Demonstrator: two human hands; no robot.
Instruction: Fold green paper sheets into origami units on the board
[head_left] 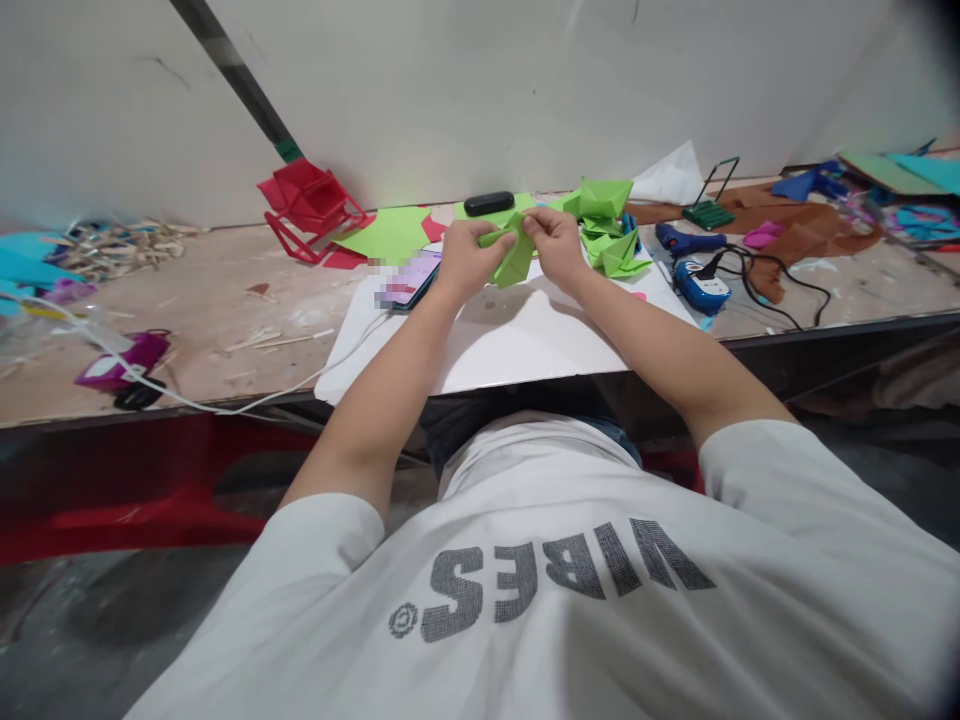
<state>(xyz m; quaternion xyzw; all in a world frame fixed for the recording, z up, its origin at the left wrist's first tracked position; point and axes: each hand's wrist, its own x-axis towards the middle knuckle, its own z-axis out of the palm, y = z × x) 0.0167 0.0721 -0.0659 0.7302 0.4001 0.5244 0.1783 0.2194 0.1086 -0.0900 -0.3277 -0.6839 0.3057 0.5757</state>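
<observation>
Between my two hands is a piece of folded green paper (514, 262), held a little above a white board (517, 340). My left hand (471, 257) pinches its left side between thumb and fingers. On the other side, my right hand (556, 240) grips the paper's upper right edge. Just right of my right hand lie several folded green paper shapes (606, 205). A phone (411, 281) with a lit screen rests by my left hand. Behind the hands, a black oblong case (489, 204) sits on green paper.
At the back left stands a red folded-paper model (311, 205). To the right are a blue glue gun (688, 240), a blue power socket (701, 286) with black cable, and brown paper (787, 235). Wooden sticks (135, 245) and a purple extension socket (127, 362) lie left; a white cable (247, 405) crosses the front edge.
</observation>
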